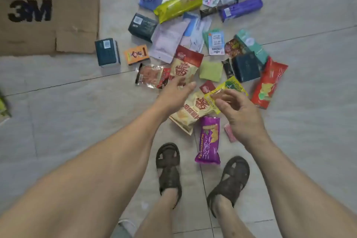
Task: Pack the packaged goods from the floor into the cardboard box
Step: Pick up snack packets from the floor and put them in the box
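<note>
Bare tile floor (67,121) left of the packets; right hand (241,116) pinches a yellow packet (229,88), left hand (174,93) spread open

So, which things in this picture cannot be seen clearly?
- Head view: the cardboard box is cut off by the left edge.
- The cream snack bag is partly covered by both hands, left hand and right hand.
- The pink packet is mostly hidden behind the right hand.
- Small print on the packages is blurred.

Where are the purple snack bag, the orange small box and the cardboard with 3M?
purple snack bag (208,140), head view, middle of front.
orange small box (136,54), head view, top face.
cardboard (77,15), head view, bare flap.
</note>
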